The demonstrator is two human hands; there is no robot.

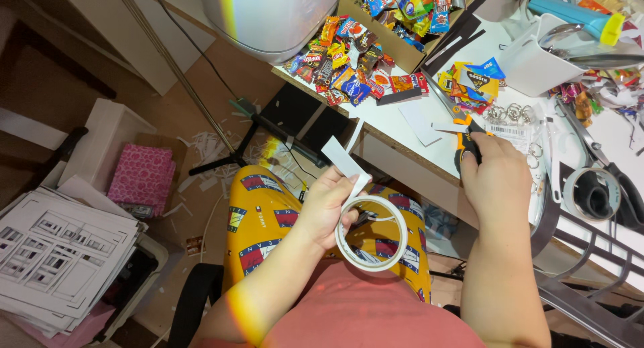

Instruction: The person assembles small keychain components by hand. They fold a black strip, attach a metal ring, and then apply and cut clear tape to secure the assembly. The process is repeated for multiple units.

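Roll of white tape point(373, 232) held over the lap in the left hand point(327, 207), fingers point(350, 222) clamped on its rim, a loose strip point(343, 159) rising above. Right hand point(495, 177), at the edge of the white surface point(409, 130), fingers closed around the orange-handled scissors point(461, 130), beside scattered candy wrappers point(349, 66).

I see a white tape roll point(371, 232) over yellow trousers point(268, 220) patterned with red-white-blue flags, orange-and-black scissors point(463, 130) on a white table point(409, 120), a pink patterned box point(142, 175), and multicoloured candy wrappers point(349, 59).
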